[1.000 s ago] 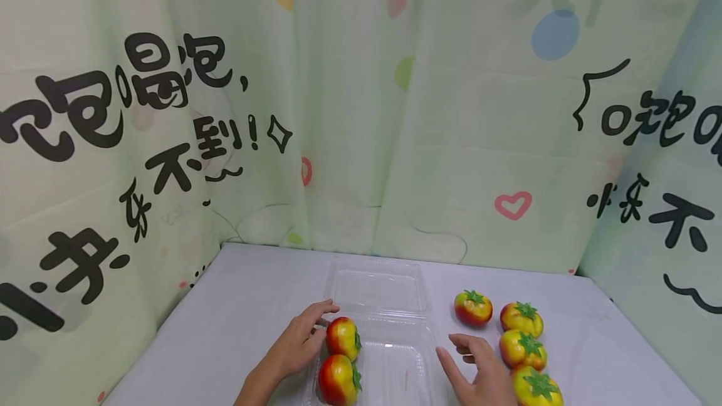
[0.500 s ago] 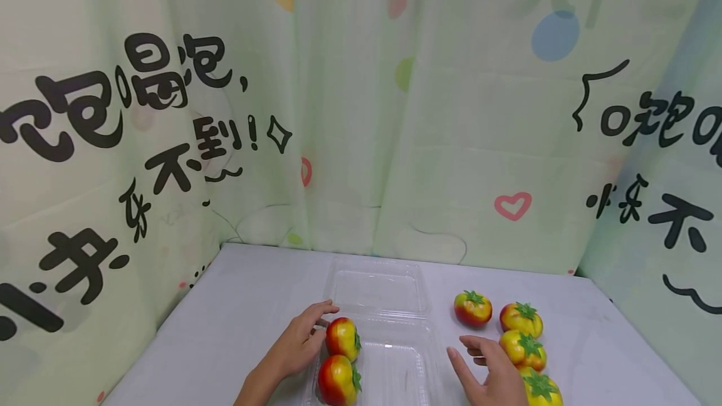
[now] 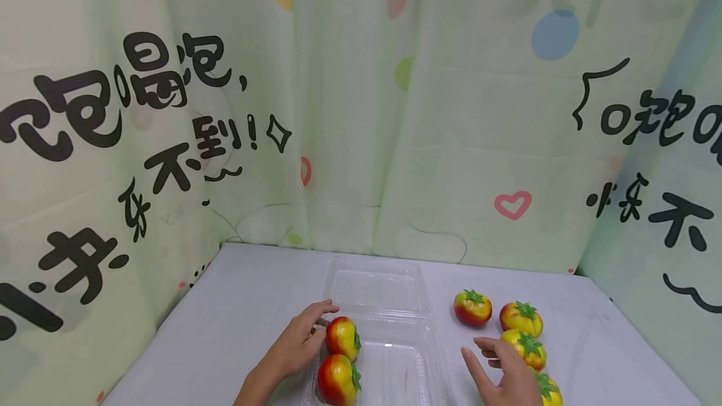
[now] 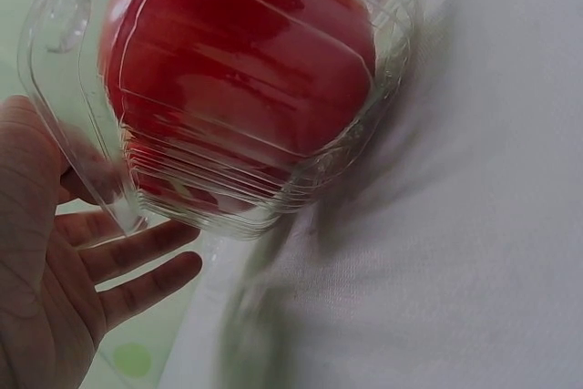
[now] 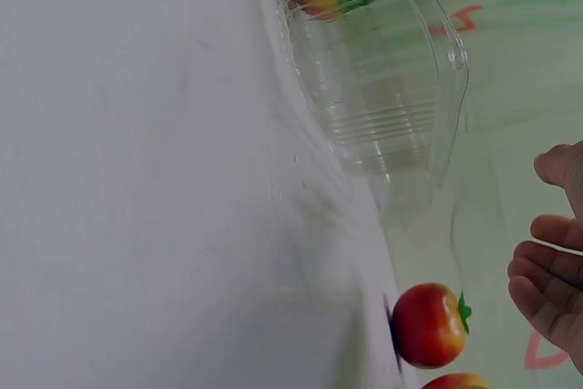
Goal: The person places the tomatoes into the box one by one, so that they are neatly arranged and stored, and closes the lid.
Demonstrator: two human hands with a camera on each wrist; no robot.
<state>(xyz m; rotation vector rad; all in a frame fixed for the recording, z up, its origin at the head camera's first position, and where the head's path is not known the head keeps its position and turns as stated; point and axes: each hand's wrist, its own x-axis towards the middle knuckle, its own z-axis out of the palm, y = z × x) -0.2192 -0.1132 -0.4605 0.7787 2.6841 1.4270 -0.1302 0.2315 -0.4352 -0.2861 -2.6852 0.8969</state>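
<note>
While printed curtains (image 3: 350, 111) are surrounding the white table (image 3: 242, 299), I'm seeing left hand (image 3: 299, 342) loose-fingered at the box (image 3: 395, 365), right hand (image 3: 504, 373) spread near fruit (image 3: 521, 319).

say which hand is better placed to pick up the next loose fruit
Probably the right hand: it is beside the loose fruits, holding nothing, thumb and fingers apart. The left hand is at the left edge of the tray, which lies between it and the loose fruits.
</note>
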